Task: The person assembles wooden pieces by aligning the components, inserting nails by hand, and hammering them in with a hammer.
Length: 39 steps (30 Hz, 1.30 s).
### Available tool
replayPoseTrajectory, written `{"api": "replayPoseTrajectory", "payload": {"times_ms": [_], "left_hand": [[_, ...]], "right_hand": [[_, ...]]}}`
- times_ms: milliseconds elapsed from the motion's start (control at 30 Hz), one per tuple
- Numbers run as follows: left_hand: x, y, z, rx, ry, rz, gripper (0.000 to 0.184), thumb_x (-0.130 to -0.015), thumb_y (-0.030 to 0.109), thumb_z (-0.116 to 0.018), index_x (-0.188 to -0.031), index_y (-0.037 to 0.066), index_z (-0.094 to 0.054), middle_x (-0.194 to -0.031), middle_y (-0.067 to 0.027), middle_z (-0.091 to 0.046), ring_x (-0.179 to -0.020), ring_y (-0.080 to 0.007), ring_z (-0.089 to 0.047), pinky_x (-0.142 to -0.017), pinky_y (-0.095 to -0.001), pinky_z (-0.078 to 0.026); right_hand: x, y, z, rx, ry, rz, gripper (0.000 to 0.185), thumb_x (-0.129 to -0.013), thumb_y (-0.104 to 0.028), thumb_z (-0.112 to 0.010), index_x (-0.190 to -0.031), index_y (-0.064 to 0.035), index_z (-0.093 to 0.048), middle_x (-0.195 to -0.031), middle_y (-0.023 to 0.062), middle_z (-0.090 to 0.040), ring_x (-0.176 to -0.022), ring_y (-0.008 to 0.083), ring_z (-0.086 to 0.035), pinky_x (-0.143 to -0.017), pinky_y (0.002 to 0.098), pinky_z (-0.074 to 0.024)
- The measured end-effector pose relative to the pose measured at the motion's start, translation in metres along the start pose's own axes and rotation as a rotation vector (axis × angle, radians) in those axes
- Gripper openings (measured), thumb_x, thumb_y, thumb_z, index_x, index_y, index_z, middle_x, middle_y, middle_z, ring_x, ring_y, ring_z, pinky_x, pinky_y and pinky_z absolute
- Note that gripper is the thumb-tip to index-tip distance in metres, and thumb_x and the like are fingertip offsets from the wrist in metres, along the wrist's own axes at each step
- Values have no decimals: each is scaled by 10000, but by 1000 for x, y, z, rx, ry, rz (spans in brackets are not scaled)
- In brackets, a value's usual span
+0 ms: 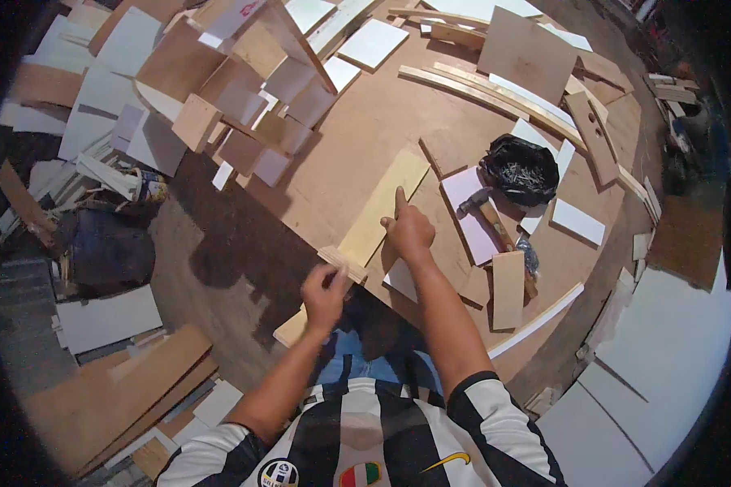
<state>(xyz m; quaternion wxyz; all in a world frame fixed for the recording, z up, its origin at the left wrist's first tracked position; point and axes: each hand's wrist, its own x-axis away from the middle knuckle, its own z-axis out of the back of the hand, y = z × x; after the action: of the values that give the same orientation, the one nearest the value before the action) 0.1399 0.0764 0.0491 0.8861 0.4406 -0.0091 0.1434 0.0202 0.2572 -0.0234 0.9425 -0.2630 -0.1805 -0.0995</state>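
Note:
A pale yellow wooden board (384, 203) lies on the large brown worktable, its near end by the table edge. A short wood strip (343, 265) sits across that near end. My left hand (325, 299) is beside the strip with its fingers curled into a pinch; what they hold, if anything, is too small to make out. My right hand (411, 234) rests at the board's right edge, its index finger stretched out and its thumb apart. To the right of it a claw hammer (492, 221) with a wooden handle lies over a white panel (469, 235).
A black plastic bag (521, 169) sits behind the hammer. At the table's far left stands a wooden assembly with compartments (252, 93). Long strips (495, 101) and panels lie at the back. A dark container (105, 243) and stacked boards (138, 390) are on the left floor.

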Motion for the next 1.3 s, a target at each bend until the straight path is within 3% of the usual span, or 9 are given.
{"api": "replayPoseTrajectory", "payload": {"times_ms": [67, 167, 200, 267, 400, 800, 867, 1200, 1300], "left_hand": [[-58, 12, -3, -186, -238, -299, 256, -855, 232, -730, -1041, 56, -725, -1036, -129, -699, -983, -291, -654, -861, -383, -516], [-127, 0, -30, -466, -584, -597, 466, -804, 302, -760, -1226, 128, -668, -1326, -115, -601, -1191, -331, -567, -988, -433, -474], [-139, -4, -36, -460, -597, -616, 466, -804, 302, -760, -1226, 128, -668, -1326, -115, -601, -1191, -331, -567, -988, -433, -474], [-162, -14, -45, -632, -672, -891, 614, -777, 340, -770, -1329, 140, -589, -1446, -84, -511, -1254, -360, -518, -1046, -454, -437], [-181, -22, -34, -641, -714, -1049, 710, -781, 446, -739, -1384, 133, -531, -1496, -82, -454, -1338, -372, -427, -1098, -500, -352], [-197, -45, -41, -560, -828, -1111, 750, -807, 511, -702, -1423, 141, -487, -1530, -52, -417, -1365, -365, -392, -1115, -525, -309], [-194, -41, -35, -582, -830, -1113, 750, -806, 512, -702, -1425, 146, -488, -1534, -45, -414, -1366, -361, -391, -1118, -527, -304], [-187, -35, -41, -662, -822, -1084, 721, -804, 482, -704, -1419, 167, -498, -1543, -27, -388, -1375, -355, -361, -1123, -538, -289], [-187, -28, -42, -624, -802, -1108, 680, -791, 452, -727, -1373, 152, -547, -1500, -47, -434, -1332, -349, -395, -1110, -531, -305]], "right_hand": [[1, 0, -2, 4, -8, -22, 823, -817, -405, -751, -1515, -233, -349, -1001, 162, -682, -886, 356, -694, -724, 481, -554], [3, -3, -7, -29, 44, -48, 810, -825, -405, -746, -1514, -254, -348, -1017, 157, -678, -909, 355, -688, -733, 472, -554], [3, -6, -5, -31, 31, -81, 790, -826, -399, -744, -1507, -275, -362, -1027, 151, -676, -917, 352, -685, -745, 471, -552], [6, -12, -3, -35, 31, -144, 771, -828, -393, -742, -1500, -296, -376, -1036, 144, -674, -924, 349, -681, -757, 469, -551], [15, -20, -6, -101, 82, -202, 719, -831, -357, -737, -1476, -342, -419, -1043, 143, -663, -971, 337, -659, -804, 482, -535], [36, -46, -3, -211, 136, -383, 575, -874, -286, -679, -1424, -318, -513, -1057, 163, -660, -1014, 348, -637, -873, 494, -496], [44, -47, 4, -273, 216, -321, 550, -869, -265, -681, -1400, -301, -543, -1030, 164, -670, -1017, 349, -639, -877, 478, -501], [18, 13, -18, -497, 119, -200, 515, -874, -306, -648, -1382, -279, -562, -1140, 162, -677, -1080, 349, -635, -942, 457, -493], [15, 19, 4, -547, 144, -195, 486, -881, -315, -647, -1352, -207, -590, -1137, 187, -671, -1071, 359, -635, -931, 459, -495]]}}
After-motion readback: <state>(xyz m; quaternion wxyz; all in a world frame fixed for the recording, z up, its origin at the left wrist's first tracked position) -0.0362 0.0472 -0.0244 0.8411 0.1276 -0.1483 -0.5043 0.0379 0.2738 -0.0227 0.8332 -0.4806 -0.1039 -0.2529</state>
